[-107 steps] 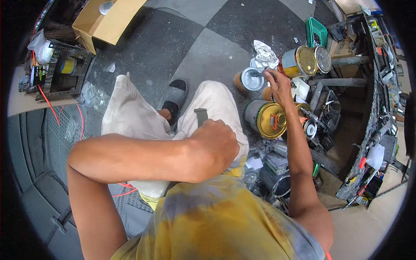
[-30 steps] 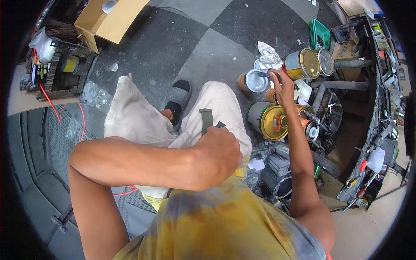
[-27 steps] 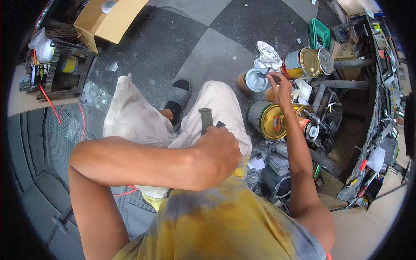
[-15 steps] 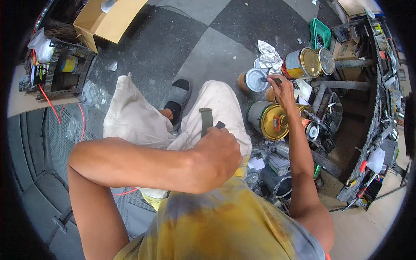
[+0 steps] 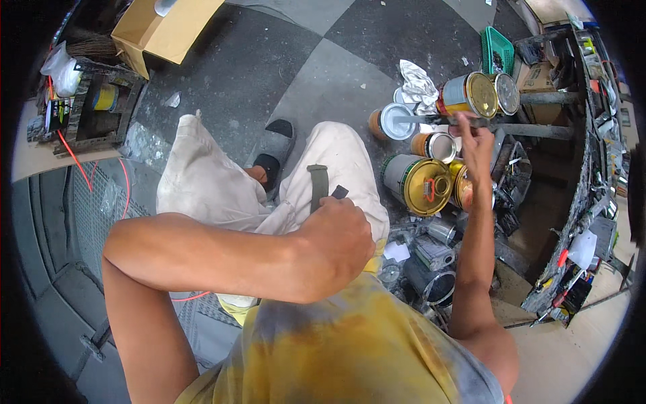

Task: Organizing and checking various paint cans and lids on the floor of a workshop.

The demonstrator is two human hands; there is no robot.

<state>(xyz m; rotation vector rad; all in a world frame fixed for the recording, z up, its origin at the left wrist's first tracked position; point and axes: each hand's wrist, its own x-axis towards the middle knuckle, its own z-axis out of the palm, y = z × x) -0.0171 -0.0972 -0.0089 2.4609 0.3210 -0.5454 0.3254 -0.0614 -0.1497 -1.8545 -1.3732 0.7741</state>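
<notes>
Left hand (image 5: 336,232) fisted around a dark-handled tool (image 5: 317,185) on the knee, right hand (image 5: 476,145) pinching a thin stick (image 5: 431,120) above open paint cans (image 5: 422,185) on the floor.

The left hand (image 5: 336,242) closes over the near end of a dark strap-like tool (image 5: 317,185), hiding its grip. What the right hand (image 5: 475,145) pinches above the cans is too small to identify. On the far right, the cluttered shelf (image 5: 592,168) blurs into the rim.

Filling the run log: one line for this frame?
left hand: grips dark tool on knee | right hand: holds thin stick over small cans
</notes>
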